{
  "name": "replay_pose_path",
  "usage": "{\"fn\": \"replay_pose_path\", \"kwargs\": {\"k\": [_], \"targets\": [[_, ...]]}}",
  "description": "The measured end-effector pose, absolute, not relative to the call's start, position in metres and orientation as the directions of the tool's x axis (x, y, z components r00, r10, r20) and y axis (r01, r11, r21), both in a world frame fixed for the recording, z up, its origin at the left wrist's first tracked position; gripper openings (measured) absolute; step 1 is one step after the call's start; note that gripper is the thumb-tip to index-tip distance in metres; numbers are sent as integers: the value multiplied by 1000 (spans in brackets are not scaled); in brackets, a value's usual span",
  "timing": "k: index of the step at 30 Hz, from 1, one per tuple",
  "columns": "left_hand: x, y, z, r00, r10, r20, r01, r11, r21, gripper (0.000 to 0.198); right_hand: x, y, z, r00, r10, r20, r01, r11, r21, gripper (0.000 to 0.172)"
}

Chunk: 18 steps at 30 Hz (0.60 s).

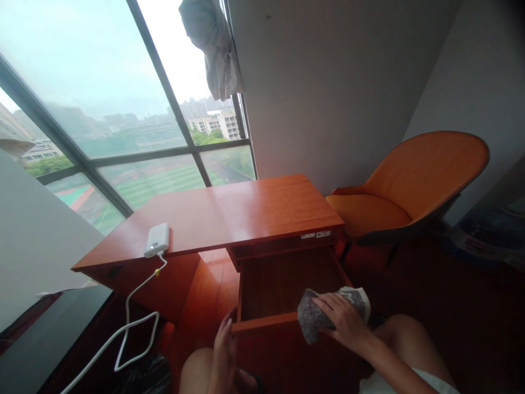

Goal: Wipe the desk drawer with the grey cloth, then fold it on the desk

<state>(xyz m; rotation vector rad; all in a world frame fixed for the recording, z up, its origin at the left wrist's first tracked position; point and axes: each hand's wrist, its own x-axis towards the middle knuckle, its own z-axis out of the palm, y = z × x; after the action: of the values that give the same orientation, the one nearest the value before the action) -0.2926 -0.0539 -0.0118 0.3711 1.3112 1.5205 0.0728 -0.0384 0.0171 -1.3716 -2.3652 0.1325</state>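
Note:
A wooden drawer [262,325] is pulled out from beneath the desk, and its inside shows bare brown wood. My right hand [342,323] is closed around a grey cloth [310,320] with a pale edge, which lies over the right end of the drawer front. Part of the cloth is hidden under my fingers. At the drawer's left front corner, my left hand [225,347] rests with its fingers stretched out against the wood. Its thumb is mostly out of sight.
The reddish desk [246,210] stands by a window. On its left side lies a white power bank [157,239] with a white cable [127,323] hanging down. An orange chair [426,180] is at the right. A dark glossy surface [57,334] is at the left.

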Motion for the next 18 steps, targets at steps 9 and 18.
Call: {"fn": "replay_pose_path", "kwargs": {"k": [9, 18], "targets": [[-295, -54, -20, -387, 848, -363, -511, 130, 850, 48, 119, -35, 10, -394, 839, 376, 857, 483, -180, 58], [-302, -49, -30, -379, 843, -382, -550, 127, 826, 52, 74, -45, 2, -307, 872, 381, 897, 399, -190, 65]]}}
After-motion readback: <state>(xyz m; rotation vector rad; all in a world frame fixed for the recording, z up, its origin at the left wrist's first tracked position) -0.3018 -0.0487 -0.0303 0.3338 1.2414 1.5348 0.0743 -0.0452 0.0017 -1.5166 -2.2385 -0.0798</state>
